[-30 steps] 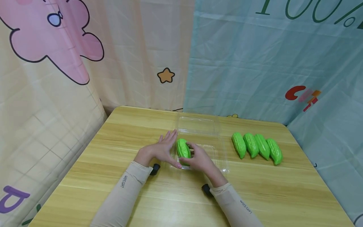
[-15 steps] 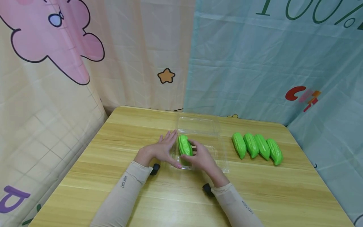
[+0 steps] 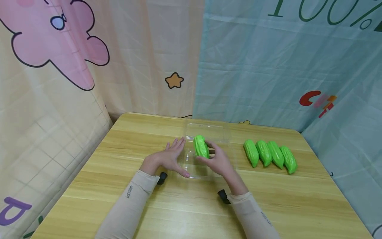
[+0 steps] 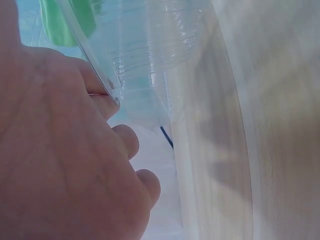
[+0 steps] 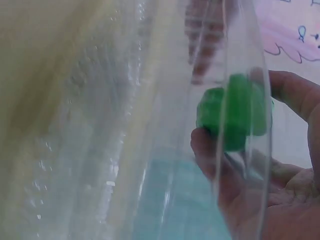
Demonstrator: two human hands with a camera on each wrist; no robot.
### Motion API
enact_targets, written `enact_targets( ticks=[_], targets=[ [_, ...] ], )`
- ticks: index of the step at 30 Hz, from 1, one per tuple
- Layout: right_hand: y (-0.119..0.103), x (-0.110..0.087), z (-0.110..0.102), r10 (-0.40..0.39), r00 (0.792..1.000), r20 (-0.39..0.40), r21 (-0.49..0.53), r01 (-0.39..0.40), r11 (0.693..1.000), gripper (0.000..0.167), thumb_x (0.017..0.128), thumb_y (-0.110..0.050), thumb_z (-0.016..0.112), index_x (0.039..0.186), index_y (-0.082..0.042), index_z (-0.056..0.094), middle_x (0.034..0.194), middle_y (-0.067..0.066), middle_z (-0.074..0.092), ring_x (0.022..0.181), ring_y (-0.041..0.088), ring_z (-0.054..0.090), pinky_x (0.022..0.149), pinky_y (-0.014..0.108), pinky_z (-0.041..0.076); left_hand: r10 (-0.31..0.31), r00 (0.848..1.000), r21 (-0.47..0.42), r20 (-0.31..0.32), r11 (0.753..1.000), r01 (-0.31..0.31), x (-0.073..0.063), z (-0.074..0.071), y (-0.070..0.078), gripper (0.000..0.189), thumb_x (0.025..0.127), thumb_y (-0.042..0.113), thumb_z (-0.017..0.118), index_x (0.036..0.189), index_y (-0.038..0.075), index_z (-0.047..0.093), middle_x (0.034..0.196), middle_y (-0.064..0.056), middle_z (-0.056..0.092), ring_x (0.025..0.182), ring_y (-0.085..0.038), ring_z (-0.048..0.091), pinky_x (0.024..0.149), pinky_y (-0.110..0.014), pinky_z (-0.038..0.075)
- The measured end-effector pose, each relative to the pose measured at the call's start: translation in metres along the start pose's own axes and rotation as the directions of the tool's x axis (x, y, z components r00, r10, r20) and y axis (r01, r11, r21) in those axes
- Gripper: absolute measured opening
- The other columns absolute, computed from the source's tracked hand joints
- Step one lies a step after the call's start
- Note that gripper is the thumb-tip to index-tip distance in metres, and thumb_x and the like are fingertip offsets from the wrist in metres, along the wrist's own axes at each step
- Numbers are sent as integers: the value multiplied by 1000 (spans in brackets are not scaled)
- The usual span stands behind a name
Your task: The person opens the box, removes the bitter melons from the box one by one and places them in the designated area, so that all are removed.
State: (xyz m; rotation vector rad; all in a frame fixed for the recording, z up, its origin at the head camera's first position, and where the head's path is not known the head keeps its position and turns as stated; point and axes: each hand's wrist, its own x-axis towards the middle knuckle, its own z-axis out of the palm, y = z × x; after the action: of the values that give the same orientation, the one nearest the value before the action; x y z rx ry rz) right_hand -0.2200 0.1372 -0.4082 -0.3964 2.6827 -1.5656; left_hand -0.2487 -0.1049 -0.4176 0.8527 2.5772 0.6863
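Note:
My right hand (image 3: 219,161) grips a light green bitter melon (image 3: 201,146) by its right side, thumb nearest me and fingers at the far side. The melon is over a clear plastic clamshell box (image 3: 191,167). In the right wrist view the bitter melon (image 5: 232,112) shows through the box's clear wall (image 5: 165,100). My left hand (image 3: 167,159) lies along the box's left edge, fingers extended and thumb spread toward the near corner. In the left wrist view, fingertips of the left hand (image 4: 75,135) are right at the clear rim (image 4: 95,65).
Several more bitter melons (image 3: 270,154) lie in a row on the wooden table (image 3: 185,212), right of the box. The box's lid (image 3: 209,131) is folded back toward the table's far edge. Printed curtains (image 3: 143,59) hang behind and at the sides.
The right hand has carried the bitter melon away from the box's left side, rightward and toward the far side. The left hand has stayed nearly in place.

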Motion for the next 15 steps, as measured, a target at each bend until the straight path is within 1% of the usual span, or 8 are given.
enact_targets(
  ticks=[6, 11, 15],
  targets=[
    [2, 2, -19, 27, 999, -38, 17, -27, 1000, 77, 87, -19, 81, 151, -4, 42, 146, 20, 49, 124, 40, 56, 88, 45, 57, 3, 1000, -1, 0, 1000, -3, -1, -2, -2, 148, 68, 71, 81, 158, 2, -13, 163, -9, -24, 149, -34, -21, 117, -57, -11],
    [6, 2, -38, 41, 998, -54, 43, -38, 998, 77, 89, -18, 79, 153, -3, 39, 148, 23, 46, 126, 43, 53, 89, 48, 56, -9, 1000, -7, 5, 1000, 9, -3, -3, -4, 148, 67, 70, 82, 158, 3, -15, 162, -8, -25, 149, -33, -22, 117, -56, -12],
    [9, 1, -55, 68, 996, -63, 30, -67, 997, 79, 89, -23, 79, 154, -6, 38, 149, 22, 45, 128, 42, 52, 91, 50, 55, -21, 1000, -9, 11, 1000, 22, -4, -5, -5, 149, 67, 70, 82, 158, 4, -16, 162, -7, -26, 148, -31, -24, 117, -55, -12]
  ],
)
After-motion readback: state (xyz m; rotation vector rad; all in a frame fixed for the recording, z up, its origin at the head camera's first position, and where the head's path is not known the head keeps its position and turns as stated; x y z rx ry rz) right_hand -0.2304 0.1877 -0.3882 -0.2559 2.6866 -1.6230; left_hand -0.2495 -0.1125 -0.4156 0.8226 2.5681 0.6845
